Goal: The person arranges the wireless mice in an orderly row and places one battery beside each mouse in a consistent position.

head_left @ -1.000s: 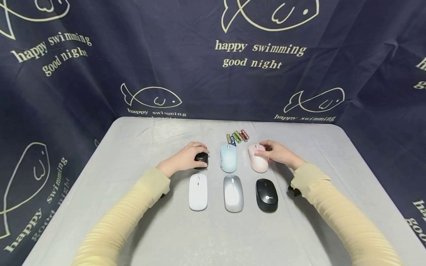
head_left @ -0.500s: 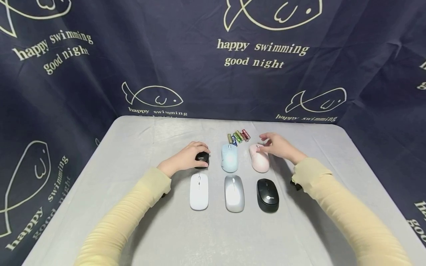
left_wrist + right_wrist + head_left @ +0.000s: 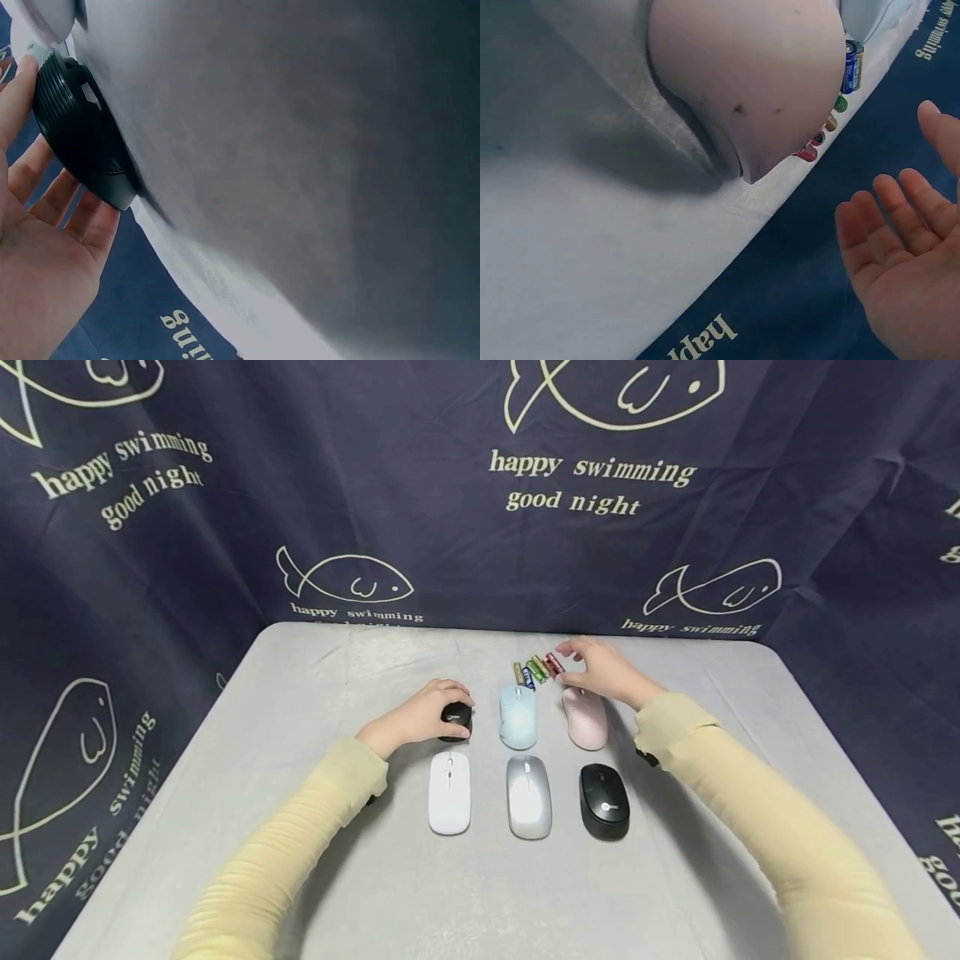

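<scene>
At the left of the far row, my left hand (image 3: pixel 417 717) grips a small black mouse (image 3: pixel 456 718) lying on the table, with fingers and thumb around its sides. In the left wrist view the thumb and fingers of that hand (image 3: pixel 49 255) hold the edges of the black mouse (image 3: pixel 81 135). Past the front end of a pink mouse (image 3: pixel 586 720), my right hand (image 3: pixel 606 672) hovers with its fingers apart. Just left of its fingertips lies a red battery (image 3: pixel 554 663). In the right wrist view that hand (image 3: pixel 907 247) has nothing between thumb and fingers.
Several batteries (image 3: pixel 536 669) lie in a cluster behind a light blue mouse (image 3: pixel 517 718). The near row has a white mouse (image 3: pixel 449 795), a silver mouse (image 3: pixel 528 798) and another black mouse (image 3: pixel 604 802). A dark blue curtain (image 3: pixel 480 543) hangs behind the table (image 3: pixel 480 902).
My right hand has let go of the pink mouse and moved away from me and leftward, to beside the batteries. The left hand has stayed on the small black mouse.
</scene>
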